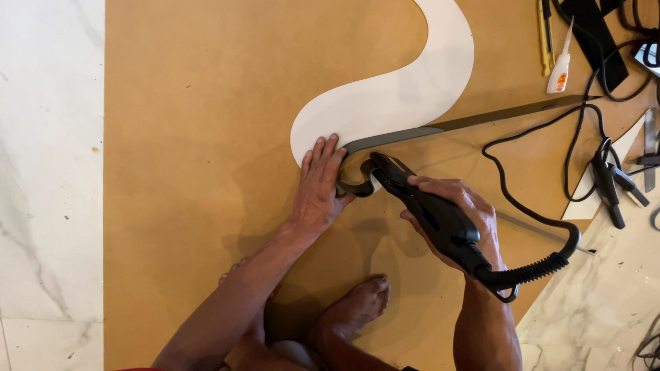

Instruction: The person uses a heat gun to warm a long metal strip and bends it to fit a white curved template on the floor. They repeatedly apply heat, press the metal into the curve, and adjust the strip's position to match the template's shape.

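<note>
— Marble floor tiles (48, 172), white with grey veins, lie under a big brown fibreboard sheet (192, 124), and the person sits on that sheet, bare feet (357, 306) tucked in front. What are the hands on?

— From the head camera, the left hand (320, 182) lies flat, fingers spread and pressed down on the rounded end of a white S-shaped cutout (399, 89). Its thumb side touches a grey edging strip (440, 127) that runs along the cutout's lower edge and curls round the tip.

— And the right hand?

— The right hand (457, 220) is wrapped tight around a black heat gun (419, 199), its nozzle aimed at the bend of the strip, just beside the left fingers. Its black cord (536, 213) loops off to the right.

— How would the strip handle?

— My guess: thin, light and springy, stiff along its straight run yet pliable at the curl. It likely wants holding flat against the cutout's edge, close to the bend, fingers kept off the nozzle. The cutout looks rigid and light, apt to slide unless pressed.

— Anything else nearby?

— At top right, a small white glue bottle (560, 65) with a thin nozzle, a yellow utility knife (543, 38), and black spring clamps (612, 182) near the board's edge.
</note>
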